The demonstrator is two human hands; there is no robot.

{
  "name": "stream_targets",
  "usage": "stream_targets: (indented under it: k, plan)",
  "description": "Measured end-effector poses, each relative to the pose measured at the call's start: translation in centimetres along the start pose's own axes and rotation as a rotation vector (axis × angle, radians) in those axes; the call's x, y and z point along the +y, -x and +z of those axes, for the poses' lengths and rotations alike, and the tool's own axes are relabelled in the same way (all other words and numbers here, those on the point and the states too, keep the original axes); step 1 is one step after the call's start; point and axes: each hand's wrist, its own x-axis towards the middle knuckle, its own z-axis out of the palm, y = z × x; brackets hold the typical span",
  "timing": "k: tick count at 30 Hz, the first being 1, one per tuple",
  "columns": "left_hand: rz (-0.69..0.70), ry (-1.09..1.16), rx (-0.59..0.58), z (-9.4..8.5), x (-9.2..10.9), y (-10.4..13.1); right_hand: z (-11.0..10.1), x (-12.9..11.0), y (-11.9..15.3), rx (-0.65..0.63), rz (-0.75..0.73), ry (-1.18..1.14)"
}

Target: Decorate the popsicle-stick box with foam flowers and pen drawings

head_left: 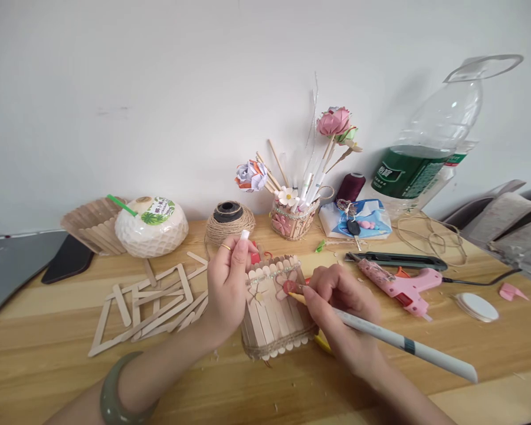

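Note:
My left hand (228,286) pinches a small white pen cap (245,234) between thumb and forefinger. Below it, a small container of wooden craft sticks (272,319) stands on the table, with twine round its lower edge and beads near the top. Whether the left fingers touch the container is hard to tell. A marker pen (407,343) with a white barrel and a yellowish tip end is gripped in my right hand (347,313). Its tip reaches the pale pink flower (281,295) on the container's front, beside a round red spot (289,287).
Loose craft sticks (159,307) lie left. Behind are a wrapped coconut (153,230), a twine spool (230,221) and a decorated pot (292,224) of pens and paper flowers. Right are a pink glue gun (409,289), a utility knife (398,260) and a large bottle (425,141).

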Motion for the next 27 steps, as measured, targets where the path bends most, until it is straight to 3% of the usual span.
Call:
stream_targets:
  k: [11, 16, 27]
  plan:
    - [0.005, 0.004, -0.011, 0.00, -0.01, -0.01, 0.14, -0.19, -0.17, 0.040, 0.000, 0.017]
    - [0.018, 0.008, -0.016, -0.07, -0.08, 0.13, 0.22, -0.38, -0.32, -0.013, -0.011, 0.011]
    - [0.019, 0.014, -0.017, -0.09, -0.14, 0.05, 0.21, -0.36, -0.31, -0.003, 0.018, -0.007]
